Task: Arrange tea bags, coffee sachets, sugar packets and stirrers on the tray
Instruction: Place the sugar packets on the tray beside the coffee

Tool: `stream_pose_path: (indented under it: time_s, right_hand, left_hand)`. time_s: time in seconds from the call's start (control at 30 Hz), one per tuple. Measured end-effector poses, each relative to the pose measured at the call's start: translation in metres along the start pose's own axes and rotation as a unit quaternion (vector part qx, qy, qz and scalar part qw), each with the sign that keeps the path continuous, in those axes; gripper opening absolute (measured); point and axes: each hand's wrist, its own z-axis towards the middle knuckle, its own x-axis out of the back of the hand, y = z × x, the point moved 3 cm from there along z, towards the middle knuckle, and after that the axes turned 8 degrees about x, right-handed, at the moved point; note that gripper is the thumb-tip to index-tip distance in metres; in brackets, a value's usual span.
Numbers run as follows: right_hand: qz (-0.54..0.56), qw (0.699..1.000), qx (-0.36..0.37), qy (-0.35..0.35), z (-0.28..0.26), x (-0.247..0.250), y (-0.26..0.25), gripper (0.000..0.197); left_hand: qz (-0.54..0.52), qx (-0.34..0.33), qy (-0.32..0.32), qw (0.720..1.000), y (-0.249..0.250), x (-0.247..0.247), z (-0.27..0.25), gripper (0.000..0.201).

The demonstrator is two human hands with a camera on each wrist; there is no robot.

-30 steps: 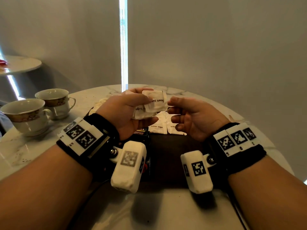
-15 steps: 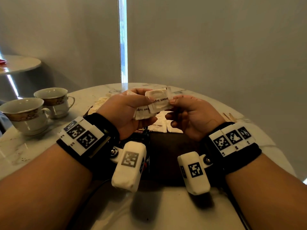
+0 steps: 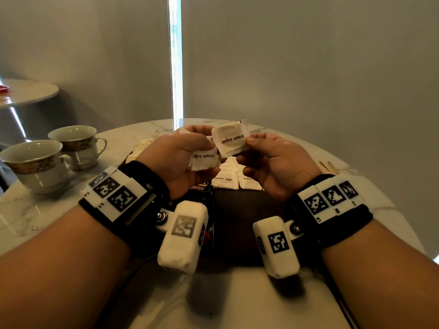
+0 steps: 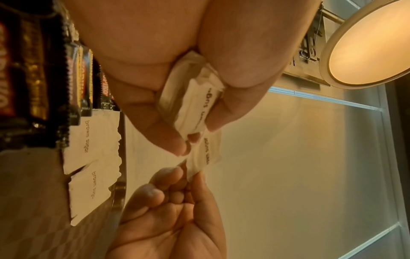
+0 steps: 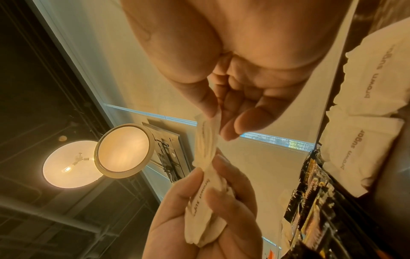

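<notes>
My left hand [image 3: 209,151] grips a small bundle of white brown-sugar packets [image 3: 204,160] above the dark tray [image 3: 237,217]. My right hand [image 3: 247,148] pinches one packet [image 3: 231,141] by its edge between thumb and forefinger, right beside the bundle. In the left wrist view that pinched packet [image 4: 206,154] hangs just past the left fingertips [image 4: 184,145]. Two sugar packets [image 3: 224,180] [image 3: 249,181] lie side by side at the tray's far edge. Black coffee sachets [image 3: 199,189] lie on the tray's left part, mostly hidden under my left wrist.
Two gold-rimmed cups [image 3: 76,143] [image 3: 35,162] stand at the left of the round marble table [image 3: 237,305]. Wooden stirrers [image 3: 327,165] lie on the table right of the tray. Pale tea bags [image 3: 145,148] lie behind my left hand. A grey wall stands close behind.
My right hand moved in to the bundle, pinched the top packet and drew it up and to the right. The left hand kept its grip and barely moved.
</notes>
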Motion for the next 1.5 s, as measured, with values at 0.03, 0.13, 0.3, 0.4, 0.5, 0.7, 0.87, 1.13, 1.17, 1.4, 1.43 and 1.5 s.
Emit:
stream_pose_path:
  time_s: [0.03,0.13,0.3,0.4,0.5,0.7,0.87,1.13,1.17,1.4,1.43,1.5]
  right_hand:
    - [0.003,1.000,0.004,0.009,0.001,0.001,0.000,0.007]
    - [0.025,0.999,0.016,0.025,0.004,0.003,-0.001,0.012]
    - [0.051,0.998,0.029,-0.023,-0.002,-0.002,-0.003,0.015]
    - [0.048,0.997,0.030,-0.054,-0.006,-0.005,-0.005,0.015]
    - [0.050,0.997,0.025,-0.058,-0.005,-0.004,-0.006,0.016]
    - [0.034,0.997,0.012,-0.074,-0.008,-0.008,-0.004,0.036]
    - [0.020,0.999,0.016,-0.044,-0.007,-0.010,-0.002,0.002]
    - [0.036,0.998,0.023,-0.048,-0.007,-0.009,-0.004,0.007]
    - [0.043,0.997,0.025,-0.054,-0.008,-0.009,-0.004,0.009]
    - [0.055,0.996,0.039,-0.054,-0.007,-0.011,-0.004,0.016]
    - [0.053,0.996,0.041,-0.051,-0.007,-0.010,-0.004,0.017]
    - [0.033,0.998,0.035,-0.050,-0.008,-0.010,-0.003,0.016]
  left_hand:
    - [-0.006,-0.003,0.003,1.000,0.001,0.001,0.000,0.030]
    - [-0.018,-0.011,0.020,1.000,0.002,0.004,0.001,0.029]
    - [0.011,0.014,-0.007,1.000,-0.002,0.000,-0.001,0.025]
    - [0.051,0.015,-0.017,0.998,-0.003,-0.004,-0.002,0.043]
    - [0.049,0.009,-0.008,0.999,-0.002,-0.005,-0.002,0.039]
    - [0.032,-0.004,0.019,0.999,-0.002,-0.004,-0.001,0.017]
    - [0.012,-0.025,0.029,0.999,-0.002,-0.001,0.003,0.017]
    - [0.059,-0.004,0.020,0.998,0.000,0.001,0.000,0.047]
    - [0.080,0.001,0.006,0.997,0.000,-0.001,-0.001,0.050]
    - [0.131,-0.019,0.052,0.990,0.000,-0.003,-0.002,0.010]
    - [0.129,-0.022,0.059,0.990,0.000,-0.003,-0.003,0.008]
    - [0.118,-0.025,0.064,0.991,0.000,-0.003,-0.003,0.006]
